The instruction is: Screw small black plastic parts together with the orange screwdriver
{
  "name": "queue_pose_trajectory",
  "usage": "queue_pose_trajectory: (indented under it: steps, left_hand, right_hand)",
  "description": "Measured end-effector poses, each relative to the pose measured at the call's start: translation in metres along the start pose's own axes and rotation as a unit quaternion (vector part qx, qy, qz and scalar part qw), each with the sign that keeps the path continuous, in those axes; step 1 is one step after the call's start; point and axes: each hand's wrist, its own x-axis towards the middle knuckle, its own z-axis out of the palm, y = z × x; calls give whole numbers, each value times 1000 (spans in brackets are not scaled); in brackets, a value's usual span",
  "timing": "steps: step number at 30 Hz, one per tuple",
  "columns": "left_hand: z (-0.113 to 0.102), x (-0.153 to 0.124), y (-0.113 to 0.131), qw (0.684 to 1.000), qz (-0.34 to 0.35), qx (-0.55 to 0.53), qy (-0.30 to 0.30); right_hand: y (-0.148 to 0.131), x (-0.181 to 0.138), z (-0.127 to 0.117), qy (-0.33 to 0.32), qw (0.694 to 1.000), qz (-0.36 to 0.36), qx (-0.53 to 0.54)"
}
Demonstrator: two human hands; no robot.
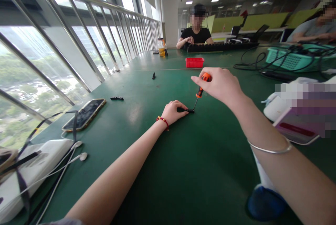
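Frame centre: left-hand grip (172,112) pinches small, black, elongated part (190,111); right-hand grip (221,84) clasps orange-and-black, metal-shafted screwdriver (200,92)

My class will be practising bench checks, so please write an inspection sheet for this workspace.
Surface: green table, light reflecting off it.
Job's things: orange-and-black screwdriver, its tip at one end of a small black part.
Clutter: phone at left; two loose black pieces; red tray farther back.
Hands: left hand grips the black part; right hand grips the screwdriver.
Cables: black cables in and around a teal basket; white earphones at left.
Surroundings: metal railing along windows; person in black across the table.
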Motion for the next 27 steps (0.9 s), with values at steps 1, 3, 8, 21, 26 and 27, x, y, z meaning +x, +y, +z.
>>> queue_pose_trajectory:
  steps: [1,3,8,21,26,27]
  left_hand:
    - [0,0,0,1000,0,-1,0]
    - [0,0,0,1000,-1,-1,-1]
    - [-1,0,1,1000,1,0,-4]
    - [0,0,1,1000,0,2,-2]
    - [-1,0,1,1000,-1,6,-5]
    - [-1,0,1,1000,-1,7,-4]
  right_hand:
    - [0,0,0,-1,1000,-3,-2]
    - [1,0,0,-4,1000,-10,-2]
    - [1,0,-1,-10,1000,-5,8]
    - [2,1,5,-7,998,0,60]
    - [0,0,5,13,998,3,61]
    - [0,0,6,10,998,1,60]
